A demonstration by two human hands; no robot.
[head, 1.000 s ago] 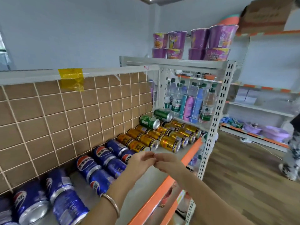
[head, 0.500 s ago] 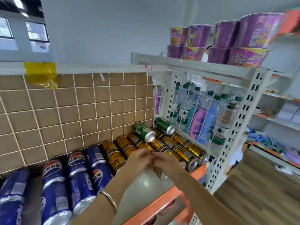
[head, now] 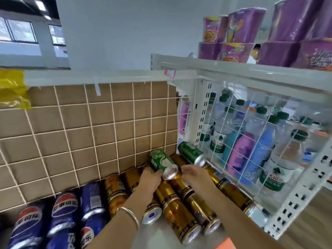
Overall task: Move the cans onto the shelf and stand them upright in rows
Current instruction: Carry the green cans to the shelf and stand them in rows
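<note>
A grey shelf (head: 158,234) with an orange front lip is backed by brown cardboard (head: 100,133) behind a white wire grid, and every can on it lies on its side. The green can (head: 161,163) rests tilted on top of the gold cans (head: 177,211), near the back corner, with its silver end facing the camera. The left hand (head: 150,178) grips it from the left, fingers curled against its side, with a silver bracelet (head: 129,215) on the wrist. The right hand (head: 195,174) hovers palm down over the gold cans, its loosely bent fingers just beside the can's silver end; blur hides whether they hold it. A second green can (head: 191,155) lies just behind, against the wire side panel. Blue cola cans (head: 64,212) lie in a row to the left. Beyond the panel stand plastic bottles (head: 251,150), and purple cups (head: 242,33) are stacked on the shelf above.
</note>
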